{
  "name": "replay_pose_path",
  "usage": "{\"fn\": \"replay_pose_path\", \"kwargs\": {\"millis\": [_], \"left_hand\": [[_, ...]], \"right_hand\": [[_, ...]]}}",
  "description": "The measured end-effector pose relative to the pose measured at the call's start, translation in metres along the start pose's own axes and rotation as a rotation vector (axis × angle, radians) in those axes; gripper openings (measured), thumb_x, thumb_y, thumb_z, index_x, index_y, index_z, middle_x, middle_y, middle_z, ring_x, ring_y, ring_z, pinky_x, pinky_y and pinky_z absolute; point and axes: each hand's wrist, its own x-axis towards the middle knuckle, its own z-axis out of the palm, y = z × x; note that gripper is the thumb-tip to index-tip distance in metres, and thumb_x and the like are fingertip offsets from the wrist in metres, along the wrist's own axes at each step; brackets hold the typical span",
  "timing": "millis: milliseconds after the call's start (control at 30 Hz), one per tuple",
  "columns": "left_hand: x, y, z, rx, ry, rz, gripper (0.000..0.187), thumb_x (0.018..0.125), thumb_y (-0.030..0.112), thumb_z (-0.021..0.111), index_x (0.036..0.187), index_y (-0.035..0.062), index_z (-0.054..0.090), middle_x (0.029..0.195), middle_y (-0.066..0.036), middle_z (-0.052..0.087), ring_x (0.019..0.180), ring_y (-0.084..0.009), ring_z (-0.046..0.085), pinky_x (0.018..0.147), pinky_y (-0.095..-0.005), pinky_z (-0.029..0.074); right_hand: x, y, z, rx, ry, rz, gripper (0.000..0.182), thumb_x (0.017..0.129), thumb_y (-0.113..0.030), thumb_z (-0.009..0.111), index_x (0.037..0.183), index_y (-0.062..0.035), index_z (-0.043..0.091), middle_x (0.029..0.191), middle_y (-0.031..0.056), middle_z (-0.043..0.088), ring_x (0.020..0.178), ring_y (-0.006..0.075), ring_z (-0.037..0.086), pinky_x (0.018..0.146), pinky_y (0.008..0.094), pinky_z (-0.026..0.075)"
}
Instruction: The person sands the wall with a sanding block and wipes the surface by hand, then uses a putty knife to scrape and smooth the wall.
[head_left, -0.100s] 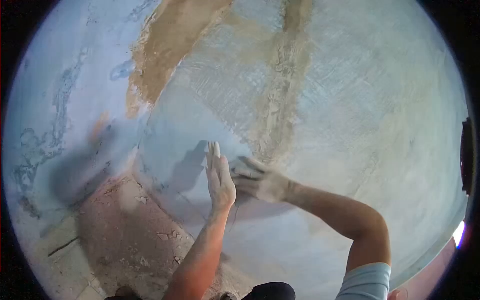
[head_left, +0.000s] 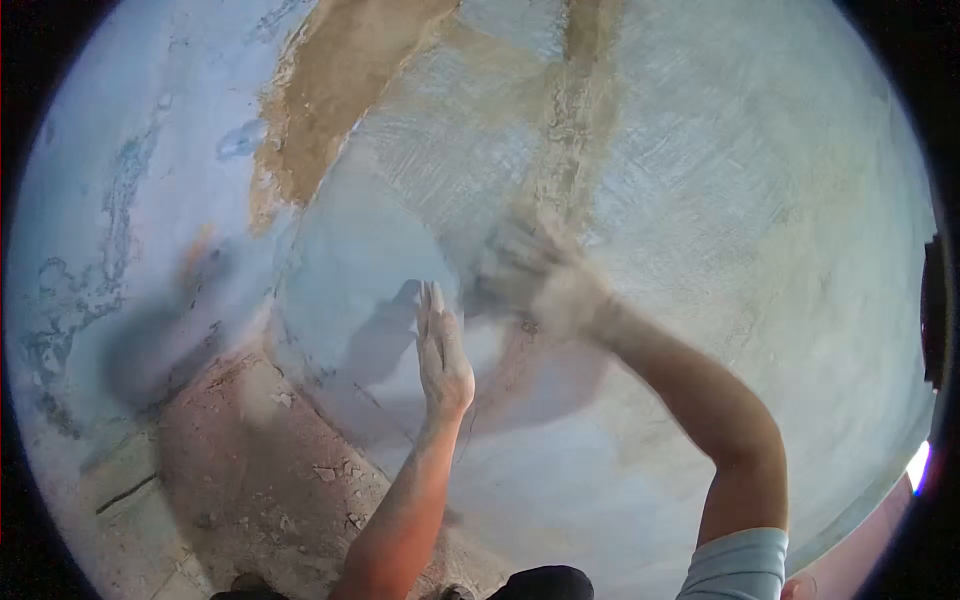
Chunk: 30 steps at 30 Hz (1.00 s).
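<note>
My left hand [head_left: 445, 355] is raised in front of the wall, seen from its edge. Its fingers are stretched upward, close together and coated in pale dust; a small white edge shows beside them, too little to name. My right hand [head_left: 545, 275], also dusty, is at the pale blue-grey wall [head_left: 700, 290], near the lower end of a brown vertical strip [head_left: 565, 180]. Motion smears its fingers, and whether anything lies under them cannot be made out. Around the hands the wall is partly smooth, partly scratched.
A wide brown bare patch [head_left: 330, 100] runs down the upper left wall, beside a bluish wall face [head_left: 170, 130] with flaking marks. Below lies a dusty reddish surface [head_left: 250, 460] with loose chips. Cracked pale tiles [head_left: 130, 490] are at lower left.
My right hand has moved up and slightly right along the wall, away from my left hand. The left hand has barely moved.
</note>
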Motion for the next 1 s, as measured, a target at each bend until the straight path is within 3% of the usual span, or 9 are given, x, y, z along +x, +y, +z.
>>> {"fn": "replay_pose_path", "kwargs": {"millis": [133,267,367,500,667,733,833,900,1000], "left_hand": [[0.005,0.0,0.02,0.016,-0.018,0.03,0.071,0.116,0.049,0.015,0.169,0.0021,0.023,0.177,-0.02,0.019,0.164,-0.0416,0.008,0.134,-0.055,0.006],[0.008,0.0,0.028,-0.003,-0.038,0.059,0.072,0.116,0.05,0.015,0.17,0.0029,0.022,0.177,-0.019,0.019,0.165,-0.0403,0.008,0.133,-0.0561,0.006],[0.009,-0.001,0.025,-0.022,-0.038,0.038,0.071,0.116,0.048,0.017,0.169,0.001,0.024,0.177,-0.02,0.02,0.165,-0.0396,0.009,0.133,-0.0547,0.007],[0.008,0.005,0.012,-0.109,-0.008,0.053,0.068,0.117,0.042,0.022,0.166,-0.0036,0.028,0.175,-0.023,0.023,0.164,-0.0399,0.013,0.134,-0.0501,0.01],[0.007,-0.006,-0.012,-0.167,-0.008,0.018,0.069,0.116,0.044,0.022,0.166,-0.0052,0.029,0.175,-0.024,0.024,0.164,-0.0365,0.016,0.134,-0.0467,0.011],[0.012,-0.004,-0.026,-0.246,-0.044,-0.03,0.074,0.116,0.049,0.019,0.166,-0.0037,0.027,0.175,-0.024,0.023,0.164,-0.0364,0.016,0.134,-0.046,0.01],[0.001,-0.012,-0.04,-0.359,-0.124,-0.155,0.081,0.115,0.058,0.014,0.168,-0.0014,0.026,0.176,-0.025,0.021,0.165,-0.0363,0.014,0.134,-0.0451,0.009],[-0.008,-0.037,-0.04,-0.544,-0.037,-0.184,0.075,0.116,0.05,0.015,0.165,-0.0037,0.03,0.174,-0.022,0.028,0.163,-0.0332,0.021,0.133,-0.0428,0.013],[-0.031,-0.061,-0.018,-0.736,0.045,-0.254,0.069,0.117,0.046,0.02,0.163,-0.004,0.034,0.169,-0.016,0.037,0.158,-0.0294,0.029,0.131,-0.0404,0.019]], "right_hand": [[0.04,0.121,-0.056,-0.43,-0.022,0.393,0.047,0.108,-0.03,0.055,0.154,-0.039,0.054,0.168,-0.0161,0.042,0.161,0.0175,0.031,0.134,0.0618,0.004],[0.056,0.13,-0.047,-0.476,0.145,0.696,0.047,0.113,-0.028,0.045,0.159,-0.0382,0.047,0.169,-0.0162,0.04,0.161,0.0155,0.03,0.135,0.0621,0.003],[0.035,0.071,-0.014,-0.353,0.031,0.485,0.052,0.107,-0.018,0.055,0.157,-0.0286,0.052,0.171,-0.0074,0.039,0.161,0.0192,0.029,0.136,0.0585,0.005],[-0.03,-0.042,0.028,0.099,0.093,0.181,0.041,0.095,-0.017,0.066,0.134,-0.0091,0.072,0.156,0.0049,0.06,0.151,0.0218,0.048,0.132,0.0595,0.024],[-0.092,-0.132,0.049,0.344,-0.155,0.081,0.038,0.096,-0.022,0.069,0.129,-0.0053,0.074,0.146,0.0086,0.067,0.142,0.0261,0.057,0.128,0.0532,0.035],[-0.085,-0.132,0.017,0.598,-0.202,0.174,0.038,0.097,-0.026,0.071,0.128,-0.0047,0.073,0.138,0.0147,0.071,0.13,0.0291,0.066,0.123,0.05,0.043],[-0.059,-0.136,-0.02,1.079,0.122,0.653,0.038,0.103,-0.03,0.069,0.127,-0.0013,0.072,0.123,0.022,0.075,0.108,0.0278,0.076,0.108,0.041,0.056],[-0.041,-0.13,-0.058,1.279,0.162,0.998,0.041,0.107,-0.034,0.066,0.126,0.0011,0.072,0.114,0.0198,0.077,0.099,0.0245,0.076,0.097,0.0364,0.06],[-0.033,-0.139,-0.026,1.706,0.45,1.212,0.049,0.11,-0.039,0.063,0.139,-0.0002,0.063,0.118,0.0137,0.073,0.106,0.022,0.071,0.095,0.037,0.059]]}}
